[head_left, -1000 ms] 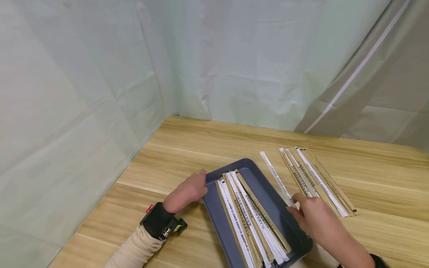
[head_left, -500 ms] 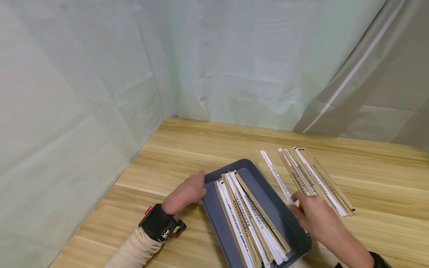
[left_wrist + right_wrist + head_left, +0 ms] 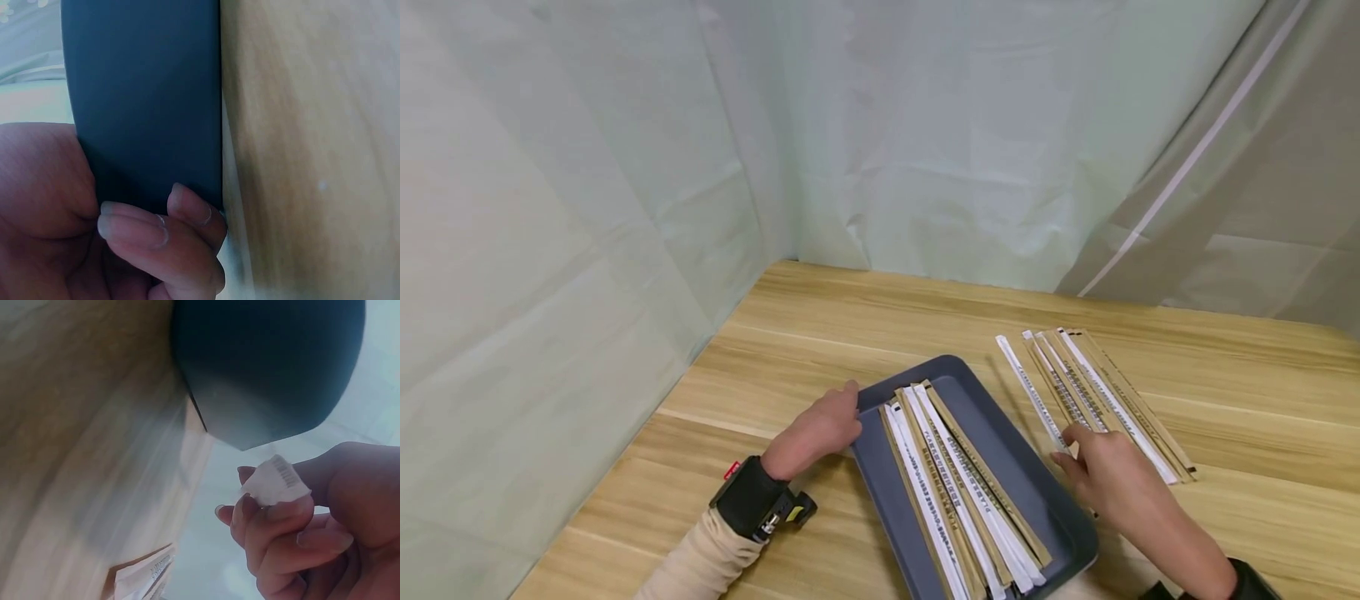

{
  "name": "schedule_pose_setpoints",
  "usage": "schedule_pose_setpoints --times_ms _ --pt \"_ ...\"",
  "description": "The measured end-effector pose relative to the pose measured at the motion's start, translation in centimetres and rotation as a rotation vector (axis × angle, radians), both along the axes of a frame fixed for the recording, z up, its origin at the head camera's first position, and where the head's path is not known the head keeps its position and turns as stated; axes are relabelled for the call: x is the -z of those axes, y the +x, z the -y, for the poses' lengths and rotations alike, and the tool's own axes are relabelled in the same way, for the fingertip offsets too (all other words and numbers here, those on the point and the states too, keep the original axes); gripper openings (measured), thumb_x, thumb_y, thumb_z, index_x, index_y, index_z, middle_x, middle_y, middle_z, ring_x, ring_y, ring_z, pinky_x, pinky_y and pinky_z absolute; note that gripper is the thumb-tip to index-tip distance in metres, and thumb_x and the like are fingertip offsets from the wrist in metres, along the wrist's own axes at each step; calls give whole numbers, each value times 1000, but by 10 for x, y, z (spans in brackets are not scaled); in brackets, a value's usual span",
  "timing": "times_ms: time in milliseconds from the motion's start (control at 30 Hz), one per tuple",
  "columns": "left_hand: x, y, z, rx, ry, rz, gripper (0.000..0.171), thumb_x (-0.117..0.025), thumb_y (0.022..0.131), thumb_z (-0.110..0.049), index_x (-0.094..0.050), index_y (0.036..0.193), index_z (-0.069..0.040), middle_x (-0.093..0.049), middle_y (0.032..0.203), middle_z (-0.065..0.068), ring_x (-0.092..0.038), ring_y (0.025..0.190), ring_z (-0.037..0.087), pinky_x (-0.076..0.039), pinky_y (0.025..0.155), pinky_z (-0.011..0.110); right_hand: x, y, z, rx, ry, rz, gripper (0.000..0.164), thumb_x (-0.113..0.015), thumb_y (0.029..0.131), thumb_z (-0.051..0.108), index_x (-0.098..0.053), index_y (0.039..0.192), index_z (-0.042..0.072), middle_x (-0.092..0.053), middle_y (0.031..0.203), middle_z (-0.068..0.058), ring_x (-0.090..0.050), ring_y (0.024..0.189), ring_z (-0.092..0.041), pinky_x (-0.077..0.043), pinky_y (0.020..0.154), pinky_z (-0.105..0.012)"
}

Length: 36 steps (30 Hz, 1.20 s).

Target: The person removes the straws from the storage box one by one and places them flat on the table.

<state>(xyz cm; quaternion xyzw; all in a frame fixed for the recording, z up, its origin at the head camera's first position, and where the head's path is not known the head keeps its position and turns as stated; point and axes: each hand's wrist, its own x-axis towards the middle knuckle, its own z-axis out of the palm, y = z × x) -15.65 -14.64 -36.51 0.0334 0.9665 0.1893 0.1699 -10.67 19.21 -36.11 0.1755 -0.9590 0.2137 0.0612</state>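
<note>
A dark grey tray [image 3: 1011, 457] lies at an angle on the table, with several white and brown paper-wrapped straws [image 3: 976, 483] lined up inside. My left hand [image 3: 823, 423] grips its upper left rim; the left wrist view shows curled fingers [image 3: 140, 232] against the outer wall. To the tray's right, my right hand [image 3: 1108, 475] pinches a white paper-wrapped straw [image 3: 1032, 393] near its lower end. This straw points away from me, raised above its shadow. In the right wrist view its printed wrapper end [image 3: 278, 481] sticks out between thumb and fingers.
Several more paper-wrapped straws [image 3: 1117, 406], white and brown, lie side by side on the wooden table [image 3: 865, 321] right of the held one. A pale curtain [image 3: 925, 150] hangs behind the table and along its left side.
My right hand has shifted slightly right with the white straw, moving it away from the tray and nearer the row on the table. The left hand and the tray stay put.
</note>
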Motion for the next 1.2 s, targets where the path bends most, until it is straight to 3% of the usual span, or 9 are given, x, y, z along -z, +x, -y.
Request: schedule_pose_setpoints --times_ms 167,300,400,600,900,1200 --pt "0 0 0 -1 1 11 53 -49 90 -1 -34 139 14 -58 101 23 -51 75 25 -41 63 35 5 -2 -1 -6 24 -32 17 -75 81 8 -63 90 0 -53 55 8 -46 47 -3 -39 46 -26" --pt "0 0 0 -6 5 12 48 -50 89 0 -38 134 13 -56 90 18 -50 72 24 -39 60 34 9 -4 -2 10 65 -48 18 -76 80 10 -62 88 2 -50 54 7 -45 48 -7 -39 46 -30" --pt "0 -1 0 -13 7 15 46 -50 89 0 -40 132 12 -54 85 15 -50 68 24 -38 56 32 10 -5 -3 26 94 -38 19 -76 80 11 -60 86 3 -52 55 3 -48 48 -12 -39 45 -34" --pt "0 -1 0 -26 2 21 47 -50 89 -1 -39 134 12 -56 91 18 -51 70 24 -39 56 32 10 -9 -5 67 109 -6 18 -75 80 12 -61 86 1 -62 65 -12 -59 54 -26 -42 44 -40" --pt "2 -2 -1 -44 -1 32 46 -51 91 -4 -39 133 11 -56 95 20 -53 70 24 -41 55 32 14 -17 -12 48 177 -16 28 -76 80 14 -49 74 8 -53 56 -10 -55 48 -26 -38 40 -39" --pt "2 -1 -1 -23 1 13 39 -49 92 -4 -42 129 10 -55 87 16 -51 68 23 -39 55 31 11 -25 -17 66 204 13 23 -75 80 10 -53 78 2 -57 63 -17 -58 54 -30 -41 43 -41"
